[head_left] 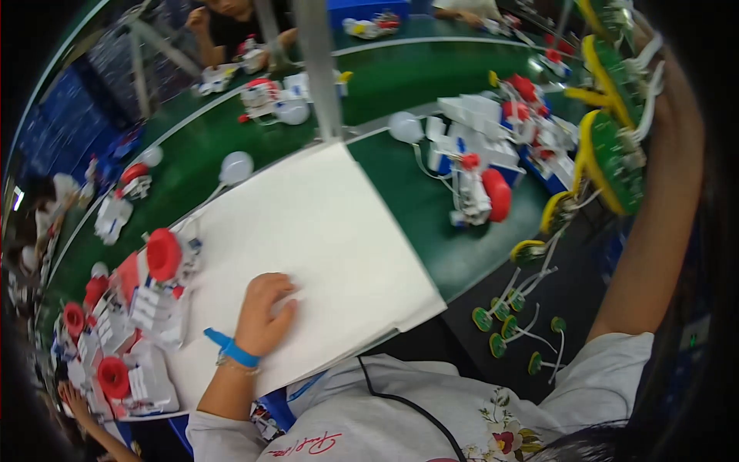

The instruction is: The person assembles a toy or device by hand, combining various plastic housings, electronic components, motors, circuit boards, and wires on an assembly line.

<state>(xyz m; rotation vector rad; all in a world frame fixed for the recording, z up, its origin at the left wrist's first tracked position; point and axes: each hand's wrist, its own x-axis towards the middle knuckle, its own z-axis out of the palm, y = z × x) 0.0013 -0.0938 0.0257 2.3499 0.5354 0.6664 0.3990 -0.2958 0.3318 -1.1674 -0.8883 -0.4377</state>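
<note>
My left hand [265, 312], with a blue wristband, rests on a large white board [331, 223]. Its fingers are loosely bent, the thumb stands apart, and nothing shows in it. My right arm reaches up along the right rim of the view. The right hand [651, 48] is partly lost in the dark edge, at the white wires of a bunch of round green circuit boards [627, 165] with yellow rims. Those boards hang in the air below the hand, blurred. Smaller round green boards with white wires [499, 344] lie on a dark surface lower right.
White-and-red plastic assemblies [158, 308] crowd the board's left side. More assemblies [481, 192] and a blue bin [504, 173] of white parts are on the green table [400, 169]. A metal post [319, 77] rises behind the board. Other people sit across the table and at left.
</note>
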